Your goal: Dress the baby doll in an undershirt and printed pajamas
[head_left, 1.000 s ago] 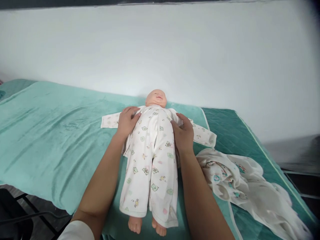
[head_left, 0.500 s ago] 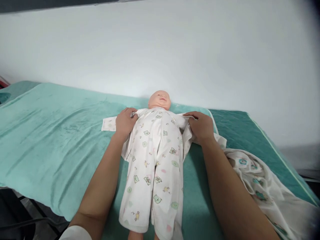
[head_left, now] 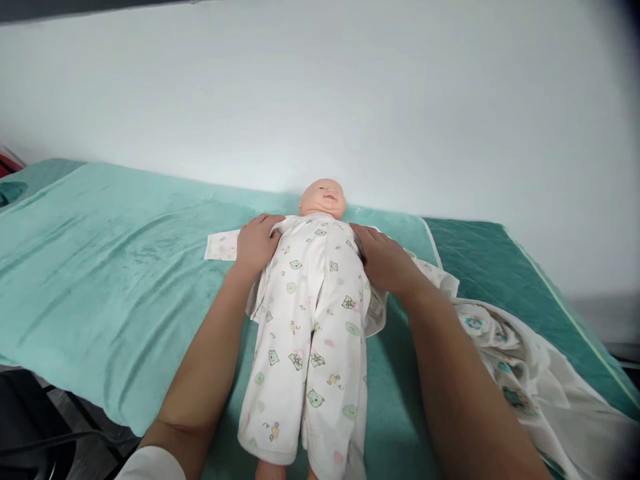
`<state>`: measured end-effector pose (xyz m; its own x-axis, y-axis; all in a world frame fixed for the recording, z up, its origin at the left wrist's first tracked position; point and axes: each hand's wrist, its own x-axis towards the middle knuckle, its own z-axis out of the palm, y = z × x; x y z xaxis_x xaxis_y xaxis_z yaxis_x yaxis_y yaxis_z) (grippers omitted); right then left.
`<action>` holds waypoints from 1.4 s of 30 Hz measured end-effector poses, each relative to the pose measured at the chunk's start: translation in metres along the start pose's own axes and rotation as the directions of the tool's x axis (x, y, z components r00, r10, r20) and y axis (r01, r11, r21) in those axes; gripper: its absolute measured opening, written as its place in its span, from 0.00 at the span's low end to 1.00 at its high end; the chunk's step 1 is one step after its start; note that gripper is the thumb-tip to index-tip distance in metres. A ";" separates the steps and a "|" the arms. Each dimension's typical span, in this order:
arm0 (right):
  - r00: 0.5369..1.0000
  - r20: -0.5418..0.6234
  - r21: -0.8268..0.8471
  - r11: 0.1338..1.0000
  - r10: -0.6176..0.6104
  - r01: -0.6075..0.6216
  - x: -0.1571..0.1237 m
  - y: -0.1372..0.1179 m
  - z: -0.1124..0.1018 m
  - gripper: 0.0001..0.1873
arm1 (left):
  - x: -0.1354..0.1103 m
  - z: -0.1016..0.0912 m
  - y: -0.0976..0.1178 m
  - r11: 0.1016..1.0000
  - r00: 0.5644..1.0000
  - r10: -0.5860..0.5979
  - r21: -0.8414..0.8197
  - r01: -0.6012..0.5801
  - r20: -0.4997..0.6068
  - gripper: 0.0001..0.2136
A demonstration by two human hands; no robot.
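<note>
A baby doll (head_left: 323,199) lies face up, its head toward the wall. White baby clothes (head_left: 315,300) printed with green bears cover its body and legs, and the feet show at the bottom edge. My left hand (head_left: 259,245) is closed at the doll's shoulder on the left, fingers curled over the cloth there. On the other side my right hand (head_left: 384,259) wraps round the clothes at the shoulder and upper chest, its thumb tucked low and partly hidden. A flat white sleeve (head_left: 221,246) sticks out past my left hand; another sleeve (head_left: 440,275) lies beyond my right wrist.
The doll rests on a light green sheet (head_left: 125,267) over a bed or table against a white wall (head_left: 320,93). Crumpled white printed cloth (head_left: 530,373) lies at the right on a darker green cover (head_left: 470,250). Dark objects (head_left: 30,427) stand below the left edge.
My right hand has moved left from the pulled-out sleeve cloth onto the doll's shoulder and chest. My left hand stays at the other shoulder. The view has shifted slightly.
</note>
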<state>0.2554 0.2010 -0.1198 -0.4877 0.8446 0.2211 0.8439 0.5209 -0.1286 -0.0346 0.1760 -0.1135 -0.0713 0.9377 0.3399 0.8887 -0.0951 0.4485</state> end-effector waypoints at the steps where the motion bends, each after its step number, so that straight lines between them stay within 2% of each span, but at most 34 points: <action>1: 0.999 0.044 -0.009 1.000 0.028 -0.028 -0.004 0.005 -0.001 0.39 | 0.000 0.000 -0.002 0.999 0.999 -0.040 0.020 0.041 -0.035 0.19; 5: 0.982 0.169 0.042 0.994 0.089 -0.098 -0.020 0.030 -0.004 0.43 | 0.000 -0.002 -0.012 0.974 0.969 -0.207 0.062 0.217 -0.131 0.17; 9: 0.980 0.200 0.159 0.986 0.014 -0.047 -0.031 0.053 -0.002 0.49 | 0.000 -0.005 -0.016 0.960 0.958 -0.270 0.050 0.276 -0.099 0.17; 11: 0.977 0.214 0.152 0.987 0.014 -0.047 -0.034 0.054 -0.004 0.52 | 0.001 -0.005 -0.016 0.958 0.955 -0.284 0.026 0.287 -0.083 0.17; 13: 0.982 0.182 0.117 0.991 0.045 -0.067 -0.035 0.042 -0.013 0.50 | 0.001 -0.004 -0.015 0.954 0.952 -0.297 0.003 0.298 -0.077 0.17; 15: 0.993 0.095 0.123 0.989 0.072 -0.083 -0.033 0.017 -0.028 0.39 | 0.001 -0.003 -0.015 0.951 0.948 -0.309 -0.012 0.309 -0.073 0.16; 17: 0.995 -0.027 0.206 0.974 0.101 -0.094 -0.027 -0.018 -0.044 0.27 | 0.002 -0.002 -0.014 0.947 0.945 -0.320 -0.016 0.320 -0.065 0.16; 18: 0.992 -0.070 0.266 0.960 0.107 -0.085 -0.022 -0.037 -0.050 0.23 | 0.002 -0.001 -0.013 0.946 0.944 -0.325 -0.014 0.325 -0.061 0.16; 20: 0.995 -0.097 0.374 0.927 0.013 0.024 -0.008 -0.073 -0.057 0.22 | 0.003 0.000 -0.013 0.943 0.941 -0.333 -0.009 0.333 -0.056 0.16; 23: 0.984 -0.040 0.278 0.944 -0.173 0.178 0.025 -0.116 -0.052 0.20 | 0.003 0.001 -0.013 0.945 0.944 -0.326 -0.005 0.327 -0.057 0.15; 24: 0.980 -0.004 0.205 0.959 -0.198 0.195 0.038 -0.127 -0.049 0.19 | 0.003 0.001 -0.014 0.947 0.945 -0.321 -0.005 0.321 -0.060 0.15; 27: 0.960 0.219 0.007 0.984 -0.174 0.177 0.076 -0.153 -0.039 0.17 | 0.003 0.001 -0.016 0.950 0.947 -0.313 -0.004 0.314 -0.068 0.15; 29: 0.937 0.320 -0.075 0.982 -0.141 0.174 0.096 -0.166 -0.033 0.18 | 0.003 0.001 -0.016 0.950 0.947 -0.313 -0.009 0.313 -0.069 0.14; 31: 0.922 0.367 -0.121 0.976 -0.123 0.179 0.109 -0.174 -0.027 0.21 | 0.002 0.001 -0.017 0.951 0.949 -0.309 -0.012 0.309 -0.066 0.13; 36: 0.874 0.461 -0.099 0.970 -0.152 0.221 0.124 -0.176 -0.017 0.20 | 0.002 0.003 -0.019 0.954 0.952 -0.298 0.011 0.299 -0.063 0.12; 39: 0.858 0.486 -0.087 0.967 -0.168 0.239 0.127 -0.171 -0.021 0.17 | 0.001 0.001 -0.018 0.956 0.954 -0.293 0.013 0.294 -0.065 0.14; 42: 0.860 0.467 -0.095 0.955 -0.205 0.280 0.125 -0.166 -0.033 0.17 | -0.001 -0.004 -0.017 0.956 0.952 -0.294 -0.006 0.295 -0.080 0.17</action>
<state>0.0621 0.2162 -0.0392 -0.6973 0.6772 -0.2350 0.6910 0.7222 0.0307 -0.0513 0.1755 -0.1183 -0.3653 0.8945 0.2577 0.8256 0.1834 0.5337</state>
